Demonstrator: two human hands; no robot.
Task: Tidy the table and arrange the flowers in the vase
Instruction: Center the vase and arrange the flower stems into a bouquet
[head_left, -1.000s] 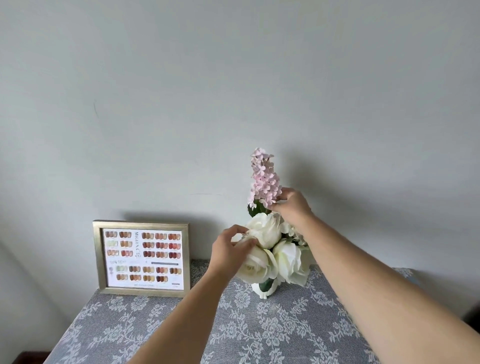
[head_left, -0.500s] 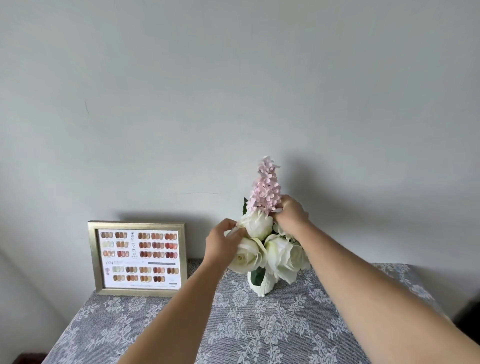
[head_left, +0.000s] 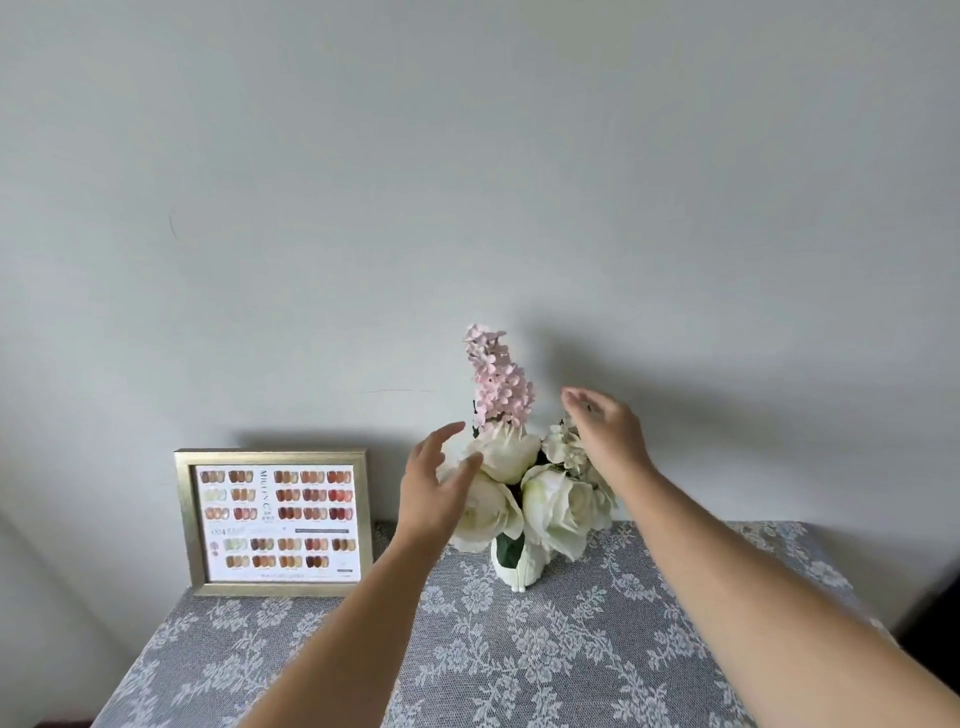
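Observation:
A small white vase stands near the back of the table and holds several white roses and a tall pink flower spike that rises upright behind them. My left hand hovers open at the left side of the bouquet, its fingers spread and just brushing the left rose. My right hand is open at the right side, level with the base of the pink spike, holding nothing.
A gold picture frame with a nail-colour chart leans on the grey wall at the back left. The table wears a grey lace-patterned cloth. Its right edge drops off into dark space.
Both hands have let go of the flowers and opened, moving slightly outward. The pink spike now stands free in the vase, lower than a second ago.

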